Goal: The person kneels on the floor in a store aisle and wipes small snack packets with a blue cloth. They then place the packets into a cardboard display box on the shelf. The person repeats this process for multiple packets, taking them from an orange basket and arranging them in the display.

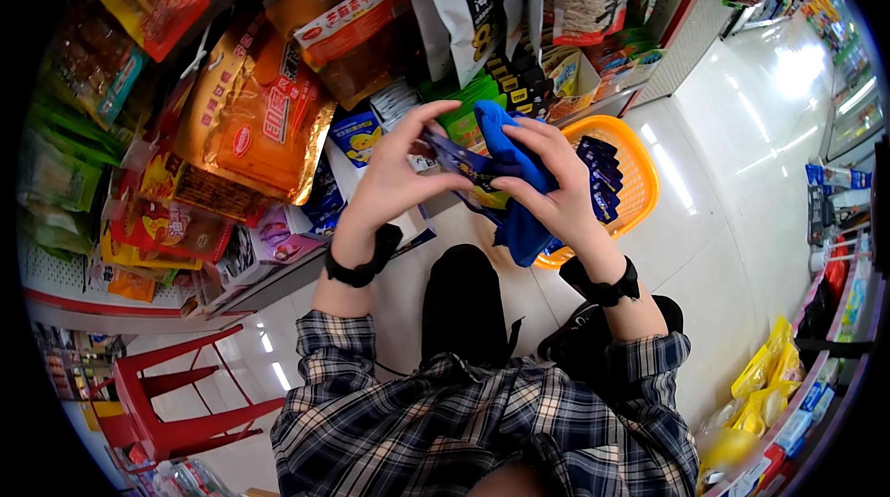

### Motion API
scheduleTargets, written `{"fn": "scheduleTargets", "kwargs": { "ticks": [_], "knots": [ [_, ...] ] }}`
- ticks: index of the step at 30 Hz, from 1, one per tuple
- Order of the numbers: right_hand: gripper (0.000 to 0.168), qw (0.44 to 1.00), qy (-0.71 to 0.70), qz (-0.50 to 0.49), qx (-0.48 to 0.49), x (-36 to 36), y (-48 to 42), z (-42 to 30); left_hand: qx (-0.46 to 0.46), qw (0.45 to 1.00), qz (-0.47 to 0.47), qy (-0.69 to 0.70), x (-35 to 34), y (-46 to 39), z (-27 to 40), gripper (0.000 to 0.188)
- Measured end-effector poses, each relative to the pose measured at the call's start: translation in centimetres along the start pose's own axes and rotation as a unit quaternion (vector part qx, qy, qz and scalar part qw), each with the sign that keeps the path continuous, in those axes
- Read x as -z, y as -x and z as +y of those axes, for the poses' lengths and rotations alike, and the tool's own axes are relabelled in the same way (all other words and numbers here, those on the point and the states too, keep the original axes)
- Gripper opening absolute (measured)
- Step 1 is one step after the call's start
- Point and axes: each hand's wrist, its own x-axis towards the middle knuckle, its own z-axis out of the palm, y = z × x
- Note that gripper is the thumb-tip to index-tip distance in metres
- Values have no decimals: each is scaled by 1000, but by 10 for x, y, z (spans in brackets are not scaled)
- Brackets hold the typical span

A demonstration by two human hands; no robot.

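A small dark blue snack packet (462, 162) is between my two hands, in front of the shelf's lower level. My left hand (400, 173) grips its left side, thumb and fingers curved around it. My right hand (556, 177) holds a bunched blue cloth (525, 219) against the packet's right side, with the thumb pressing towards the packet. Below and right of the right hand, an orange plastic basket (643, 180) stands on the floor. A fanned row of dark blue packets (601, 180) lies inside it, partly hidden by my right hand and the cloth.
Hanging snack bags (257, 107) crowd the shelf ahead and to the left, above open boxes of small packets (480, 104). A red metal stool (149, 393) is at lower left. Another shelf with yellow bags (761, 386) stands at right. My knee (462, 302) is below the hands.
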Motion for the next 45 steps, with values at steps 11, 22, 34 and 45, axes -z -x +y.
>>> {"fn": "scheduleTargets", "kwargs": {
  "ticks": [11,22,34,45],
  "knots": [
    [55,999,-24,10,-20,-43,11,-6,120,962,175,-170,70,73,-38,22],
    [53,999,-26,-12,-22,-64,20,-17,152,923,240,-260,63,95,-88,21],
    [54,999,-7,-18,-29,-64,30,-15,90,905,215,-357,76,64,-106,22],
    [52,998,-6,-21,-52,-61,34,-11,153,955,91,-237,94,64,-92,27]
  ]
}}
